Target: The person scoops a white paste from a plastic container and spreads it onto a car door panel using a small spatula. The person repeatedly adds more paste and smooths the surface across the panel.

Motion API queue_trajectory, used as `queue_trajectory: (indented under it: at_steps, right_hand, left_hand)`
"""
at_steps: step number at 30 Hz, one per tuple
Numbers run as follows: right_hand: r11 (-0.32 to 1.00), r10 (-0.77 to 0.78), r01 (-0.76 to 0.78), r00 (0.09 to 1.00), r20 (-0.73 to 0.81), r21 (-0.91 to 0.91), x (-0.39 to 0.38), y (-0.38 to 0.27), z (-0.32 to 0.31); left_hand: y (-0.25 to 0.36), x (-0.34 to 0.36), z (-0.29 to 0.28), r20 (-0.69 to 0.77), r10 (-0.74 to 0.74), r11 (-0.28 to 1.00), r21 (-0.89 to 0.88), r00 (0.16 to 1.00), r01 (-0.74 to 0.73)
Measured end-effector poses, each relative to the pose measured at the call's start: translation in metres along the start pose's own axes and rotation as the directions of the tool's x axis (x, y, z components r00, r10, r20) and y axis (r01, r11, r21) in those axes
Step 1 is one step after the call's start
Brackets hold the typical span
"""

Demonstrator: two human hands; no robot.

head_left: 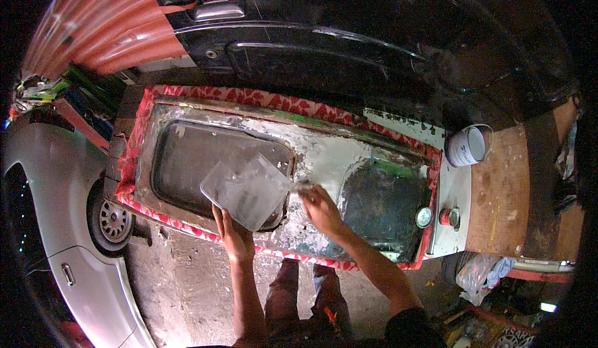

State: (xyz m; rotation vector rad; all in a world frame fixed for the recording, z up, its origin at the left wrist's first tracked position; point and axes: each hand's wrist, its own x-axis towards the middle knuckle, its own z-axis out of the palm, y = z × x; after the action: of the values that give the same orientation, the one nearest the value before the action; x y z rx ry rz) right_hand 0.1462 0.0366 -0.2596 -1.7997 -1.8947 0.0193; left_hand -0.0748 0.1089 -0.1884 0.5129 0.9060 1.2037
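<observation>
My left hand grips the lower edge of a translucent, greyish plastic sheet with smears on it, tilted over the panel. Just right of the sheet's edge, my right hand is closed, fingertips pinched around a small greyish thing too small to name. Beneath both hands lies a worn vehicle panel with a rounded window section on its left. Patches of whitish filler cover its middle, and dark, partly green bare areas show on the right.
Red-and-white patterned cloth borders the panel. To the right stand a white bucket, a small red tin and a round lid. A black vehicle is behind the table; a silver car sits at left.
</observation>
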Motion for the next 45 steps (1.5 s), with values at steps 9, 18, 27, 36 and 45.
queue_trajectory:
  at_steps: [9, 18, 27, 36, 45]
  right_hand:
    - [0.906, 0.422, -0.413, 0.897, -0.132, 0.093, 0.022, 0.037, -0.028]
    - [0.935, 0.350, -0.335, 0.922, -0.166, 0.114, -0.010, 0.021, -0.026]
    - [0.942, 0.212, -0.203, 0.977, -0.005, 0.268, -0.053, -0.011, -0.051]
    - [0.656, 0.718, -0.491, 0.640, -0.273, 0.573, -0.083, -0.022, -0.123]
    - [0.469, 0.852, -0.362, 0.424, -0.306, 0.806, -0.132, -0.009, -0.193]
  left_hand:
    - [-0.003, 0.013, -0.012, 0.030, 0.045, 0.996, 0.075, 0.999, -0.047]
    - [-0.003, 0.013, -0.018, 0.030, -0.045, 0.999, 0.001, 0.999, 0.045]
    - [0.005, 0.000, -0.003, 0.099, -0.101, 0.994, -0.024, 0.990, 0.103]
    - [0.000, -0.038, 0.032, 0.255, -0.179, 0.980, -0.034, 0.950, 0.194]
    - [-0.038, -0.098, 0.099, 0.348, -0.259, 0.952, -0.066, 0.901, 0.299]
